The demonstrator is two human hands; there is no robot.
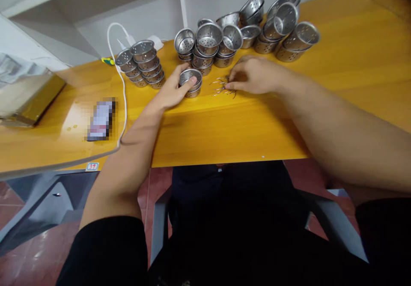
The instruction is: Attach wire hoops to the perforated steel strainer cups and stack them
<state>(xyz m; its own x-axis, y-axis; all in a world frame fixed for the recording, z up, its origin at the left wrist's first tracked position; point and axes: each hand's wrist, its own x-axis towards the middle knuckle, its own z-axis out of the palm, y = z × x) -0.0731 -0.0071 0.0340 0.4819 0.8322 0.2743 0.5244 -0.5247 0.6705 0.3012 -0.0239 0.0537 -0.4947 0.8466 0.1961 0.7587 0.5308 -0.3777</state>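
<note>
My left hand [177, 87] is closed around a small stack of perforated metal cups [193, 90] standing upright on the table, thumb over the rim. To its right, my right hand [252, 76] pinches with thumb and fingertips at a tangle of thin, shiny, curved metal wire pieces [219, 90]. Their exact kind is too small to make out, and the fingers hide part of them. Right behind the left hand stand more stacked perforated cups [209, 40]. Further right are several others, some tilted [302, 36].
Another cluster of stacked cups [148, 59] stands at the left. A white cable [123, 93] runs down past a phone [102, 120], blurred out, to the table [224, 140] edge. A yellow-green tool handle [108, 61] and a cardboard box [24, 102] lie further left.
</note>
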